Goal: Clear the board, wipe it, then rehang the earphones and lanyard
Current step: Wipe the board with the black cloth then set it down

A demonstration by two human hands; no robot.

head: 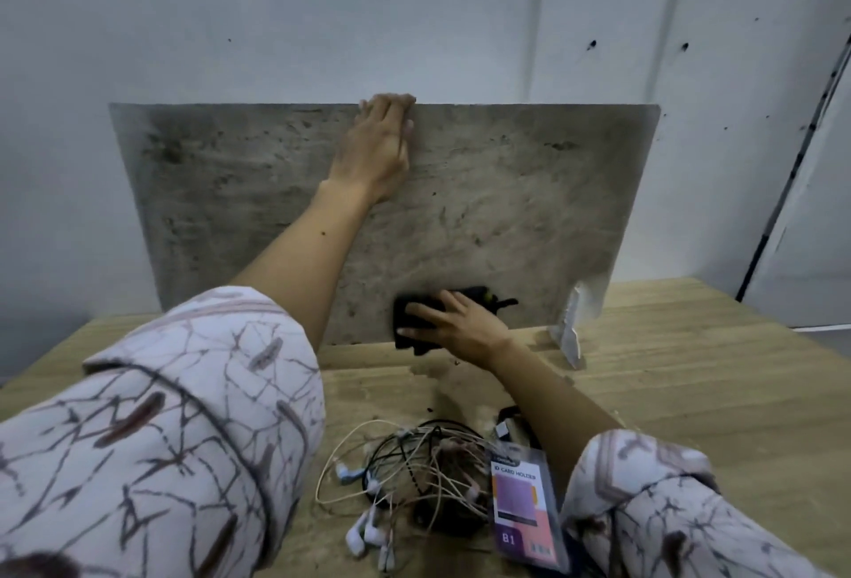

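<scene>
**Board bare, cloth pressed low on its face**

A grey, stained board (239, 190) stands upright on a wooden table (690, 384), leaning back against the pale wall (414, 15). The left hand (375, 149) reaches up to the board's top edge, palm flat against the face and fingertips curled over the rim, gripping it. Lower and to the right, the right hand (453, 322) lies with fingers spread and nearly straight, pressing a black cloth (412, 315) against the bottom of the board, just above the tabletop. At the board's lower right corner a white bracket (570, 329) props it on the table. Both arms wear pale patterned sleeves (175, 430). Near the front of the table, between the arms, lies a tangled heap of earphones (405, 481), white, beige and black cords mixed together. Touching its right side lies the lanyard's ID card holder (522, 504), face up, partly under the right forearm.
</scene>
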